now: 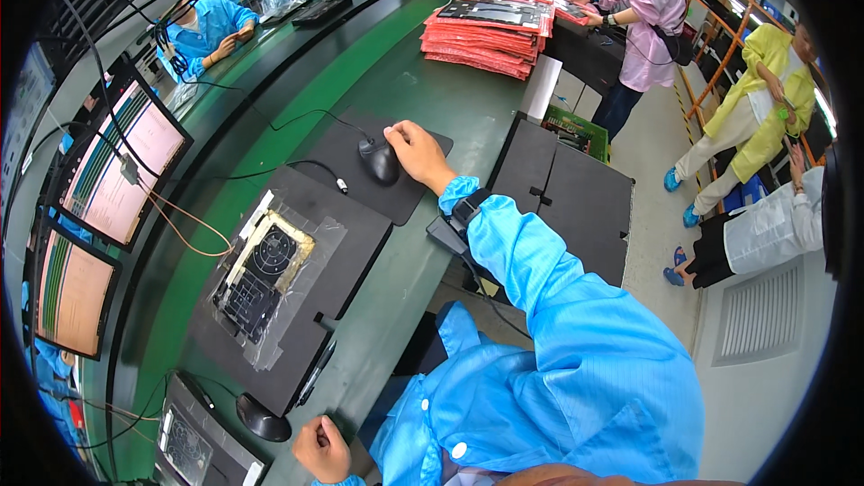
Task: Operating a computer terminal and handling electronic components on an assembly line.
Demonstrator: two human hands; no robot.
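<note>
My right hand is curled into a loose fist at the right side of a black computer mouse, its fingers against or very close to it. Under the mouse lies a dark mouse pad. My left hand rests curled near the table's front edge, seemingly with nothing in it. Close to it are a second black mouse and a black pen. Between my hands a black board carries a taped-down dark part with a round fan-like pattern.
Two lit monitors stand at the left, with loose cables around them. Red bubble-wrap sleeves are stacked at the far end of the green bench. Black boxes stand right of the bench. Several people work nearby or stand in the aisle.
</note>
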